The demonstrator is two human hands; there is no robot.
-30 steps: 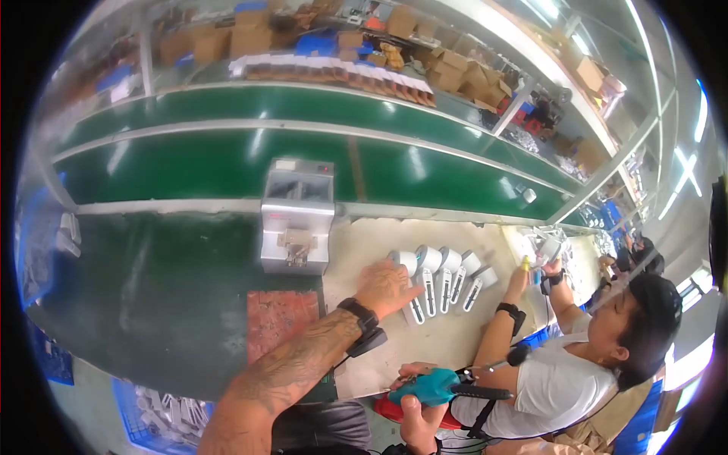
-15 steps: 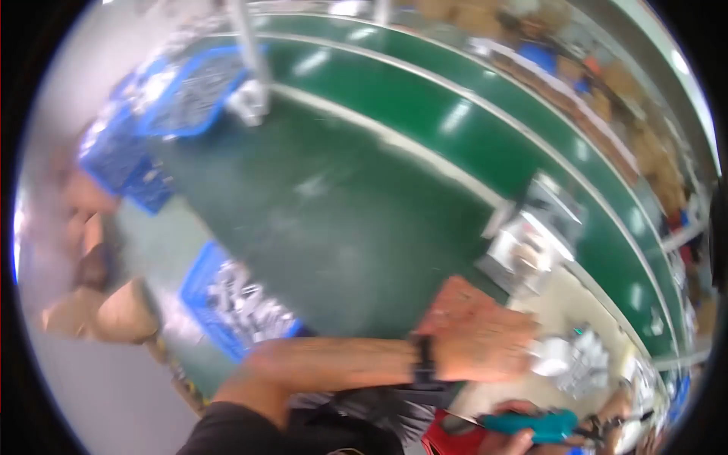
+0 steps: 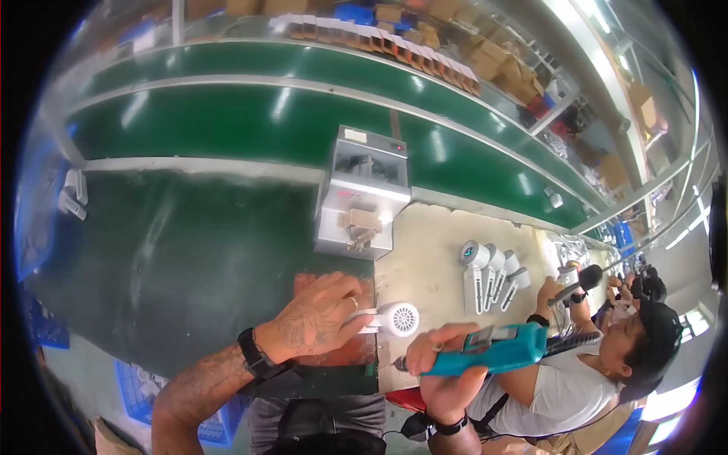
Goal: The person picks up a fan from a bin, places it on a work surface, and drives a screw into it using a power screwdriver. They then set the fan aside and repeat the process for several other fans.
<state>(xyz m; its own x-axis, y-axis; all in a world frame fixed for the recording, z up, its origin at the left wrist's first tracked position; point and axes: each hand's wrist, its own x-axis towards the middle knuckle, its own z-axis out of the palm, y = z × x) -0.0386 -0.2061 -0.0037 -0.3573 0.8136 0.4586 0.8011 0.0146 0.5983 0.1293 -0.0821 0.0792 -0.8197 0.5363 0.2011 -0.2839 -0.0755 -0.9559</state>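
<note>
My left hand is closed around the handle of a white handheld fan, its round vented head pointing right. Beneath that hand lies a reddish-brown mat on the worktable. In my right hand is a teal electric screwdriver, fingers wrapped round its body. The screwdriver's tip points left, below the fan's head and apart from it. Several similar white fans lie side by side on the pale board to the right, dark slots along their handles.
A grey box-shaped machine stands behind the mat. Beyond it runs a green conveyor belt. A co-worker sits close on the right, hands at the table. Blue crates stand low at the left.
My view has swung right and steadied, bringing the machine and co-worker further into sight. The screwdriver now appears raised close to the fan; my left hand stays over the mat.
</note>
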